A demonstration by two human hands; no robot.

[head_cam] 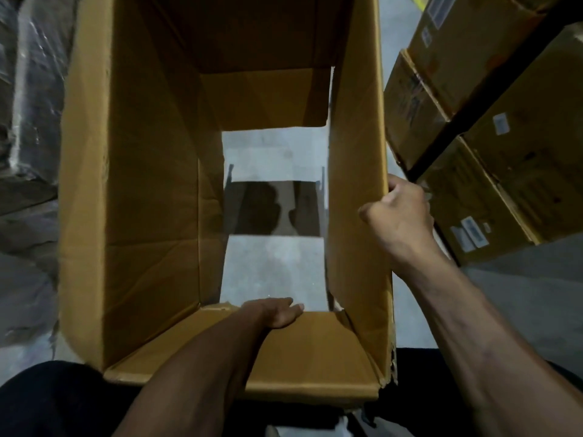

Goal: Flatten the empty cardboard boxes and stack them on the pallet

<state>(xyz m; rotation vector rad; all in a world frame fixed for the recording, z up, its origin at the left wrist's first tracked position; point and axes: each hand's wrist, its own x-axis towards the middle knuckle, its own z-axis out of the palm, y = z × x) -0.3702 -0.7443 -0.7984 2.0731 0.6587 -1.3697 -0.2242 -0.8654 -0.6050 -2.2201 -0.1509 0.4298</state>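
A large empty cardboard box (pixel 151 184) fills the middle of the head view. I look straight down through it, and the concrete floor (pixel 274 269) shows through its open bottom. My left hand (pixel 277 312) reaches inside and lies with straight fingers on the near bottom flap (pixel 315 345). My right hand (pixel 400 212) grips the top edge of the box's right wall (pixel 356 184), fingers curled over it. A far bottom flap (pixel 265 96) hangs partly folded.
Sealed cardboard cartons (pixel 492 99) are stacked on a rack close to the right of the box. Plastic-wrapped goods (pixel 31 89) stand at the left. My dark trousers (pixel 47 402) show at the bottom edge. Grey floor lies at the lower right.
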